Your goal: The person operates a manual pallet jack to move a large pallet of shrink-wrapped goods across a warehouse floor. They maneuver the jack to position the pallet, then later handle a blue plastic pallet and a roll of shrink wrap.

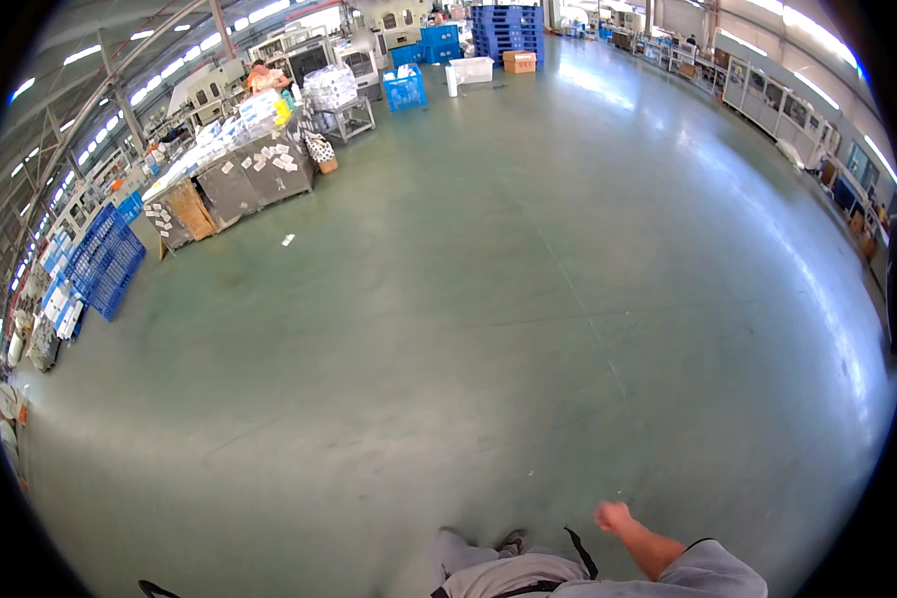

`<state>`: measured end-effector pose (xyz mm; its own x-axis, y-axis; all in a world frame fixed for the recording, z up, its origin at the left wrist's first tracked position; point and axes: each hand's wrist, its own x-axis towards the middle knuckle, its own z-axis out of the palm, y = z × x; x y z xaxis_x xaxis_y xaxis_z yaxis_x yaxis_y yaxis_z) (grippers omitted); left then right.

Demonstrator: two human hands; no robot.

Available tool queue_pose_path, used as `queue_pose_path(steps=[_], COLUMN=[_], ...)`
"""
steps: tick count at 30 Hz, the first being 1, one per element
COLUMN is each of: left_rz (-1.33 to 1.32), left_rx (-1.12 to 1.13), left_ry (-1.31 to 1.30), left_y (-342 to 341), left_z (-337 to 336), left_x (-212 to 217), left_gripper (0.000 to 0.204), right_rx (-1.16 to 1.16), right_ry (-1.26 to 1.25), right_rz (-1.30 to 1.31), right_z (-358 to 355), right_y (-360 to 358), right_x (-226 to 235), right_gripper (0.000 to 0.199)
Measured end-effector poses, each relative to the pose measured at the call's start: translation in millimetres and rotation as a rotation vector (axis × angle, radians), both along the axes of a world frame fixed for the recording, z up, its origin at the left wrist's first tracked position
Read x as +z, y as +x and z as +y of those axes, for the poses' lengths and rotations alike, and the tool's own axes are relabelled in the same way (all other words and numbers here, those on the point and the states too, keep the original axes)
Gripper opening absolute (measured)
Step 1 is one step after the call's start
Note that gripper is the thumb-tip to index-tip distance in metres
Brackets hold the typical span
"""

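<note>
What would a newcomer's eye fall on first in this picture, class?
The broad green floor fills the middle. Stacked blue pallets stand at the top centre, with a blue lattice pallet upright at the left. Near the bottom, right of centre, shows the person's right hand.

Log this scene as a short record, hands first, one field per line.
Left hand: not in view
Right hand: low in the picture, over the floor; slightly blurred, nothing seen in it
Floor: green, shiny, with a white scrap near the bench
Bench: upper left, white goods piled on top
Co-worker: beyond the bench, orange top
Far end: stacked blue pallets, a carton in front
Left side: blue pallet tilted on edge
</note>
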<state>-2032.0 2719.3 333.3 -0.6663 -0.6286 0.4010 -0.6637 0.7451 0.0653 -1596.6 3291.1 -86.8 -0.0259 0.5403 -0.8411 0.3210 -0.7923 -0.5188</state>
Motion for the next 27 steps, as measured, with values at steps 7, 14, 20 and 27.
queue_pose_path(steps=[7, 14, 20, 27], left_rz=[0.156, -0.108, -0.28, -0.298], left_rx=[-0.126, -0.145, 0.043, 0.035], left_ry=[1.385, 2.019, 1.816, 1.712], left_y=[-42, -95, -170, -192], left_z=[186, 352, 501, 708], left_x=[8, -37, -95, -70], left_gripper=[0.057, 0.052, 0.041, 0.04], right_rx=[0.383, 1.084, 1.162, 1.161], right_ry=[0.24, 0.8, 1.525, 1.48], right_rz=[0.591, 1.083, 1.238, 1.013], right_z=[158, 291, 399, 528], right_y=[-293, -410, -442, -424], right_x=[231, 450, 567, 563], right_gripper=[0.029, 0.03, 0.033, 0.034])
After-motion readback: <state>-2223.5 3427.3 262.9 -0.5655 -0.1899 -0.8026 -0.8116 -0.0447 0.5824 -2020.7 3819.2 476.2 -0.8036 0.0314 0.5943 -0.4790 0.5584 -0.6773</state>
